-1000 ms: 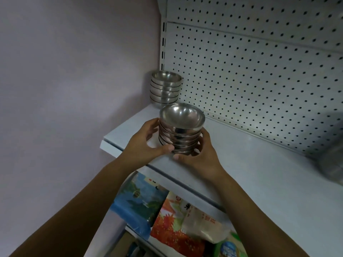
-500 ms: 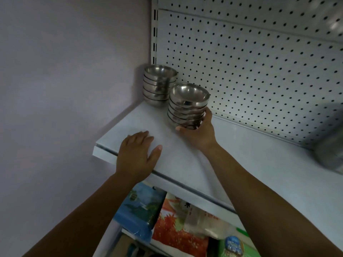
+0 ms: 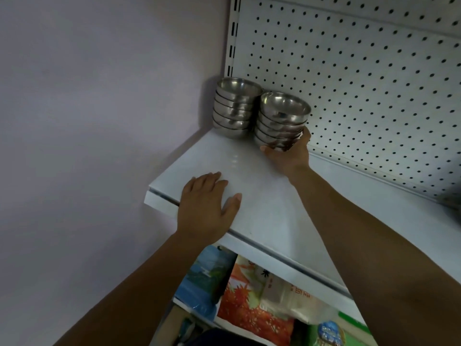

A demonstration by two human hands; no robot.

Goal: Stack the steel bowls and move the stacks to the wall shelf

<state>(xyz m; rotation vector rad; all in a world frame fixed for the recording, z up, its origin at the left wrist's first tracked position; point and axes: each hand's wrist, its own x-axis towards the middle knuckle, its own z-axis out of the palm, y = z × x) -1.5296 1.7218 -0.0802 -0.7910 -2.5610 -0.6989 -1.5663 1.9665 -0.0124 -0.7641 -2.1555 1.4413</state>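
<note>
Pegboard [image 3: 374, 83]: stands upright along the back of the shelf. No defect noted.

Shelf [image 3: 274, 196]: white and flat, with its left end against the wall [image 3: 99, 121]. Coloured packets [image 3: 252, 303] lie below the shelf.

Corner stack [image 3: 234, 108]: steel bowls nested upright at the back left corner of the shelf, resting squarely.

Held stack [image 3: 282, 121]: a second nest of bowls at the back of the shelf, just right of the corner stack. The rims look very close; whether they touch cannot be told. Whether its base is fully down on the shelf cannot be told either.

Left hand [image 3: 207, 208]: flat, palm down on the front edge of the shelf, fingers straight, holding nothing. Judged to be a brace.

Right hand [image 3: 289, 156]: clasped about the base of the held stack, thumb at the front, fingers curled round the right side.

Step in hand, as judged: seating the held stack on the shelf.

Recommendations:
- Bring the base down flat before loosening the fingers.
- Keep the nest level, since the top bowl could slide.
- Avoid knocking the corner stack; steel on steel would jolt both.
- Draw the fingers away low and sideways, not upward past the rims.
</note>
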